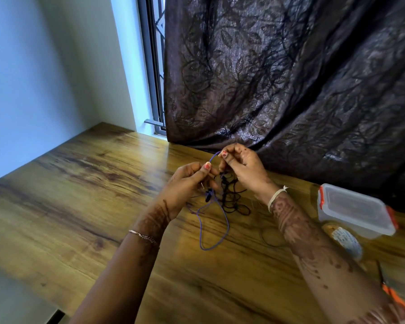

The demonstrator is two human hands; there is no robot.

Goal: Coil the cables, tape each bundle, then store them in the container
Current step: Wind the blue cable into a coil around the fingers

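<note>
Two hands work the purple cable (214,220). The left hand (189,183) pinches it near the top, and the right hand (243,167) pinches its end at 1 o'clock from the left. The slack hangs in a loop towards 6 o'clock onto the table (80,183). The black cable tangle (234,202) sits under the right hand.

Looks like the coiling step, barely started. Next move: pull purple free of black, then wind even loops.

The tape roll (344,239) and lidded container (353,209) are at 4 o'clock, well apart from the hands.
</note>
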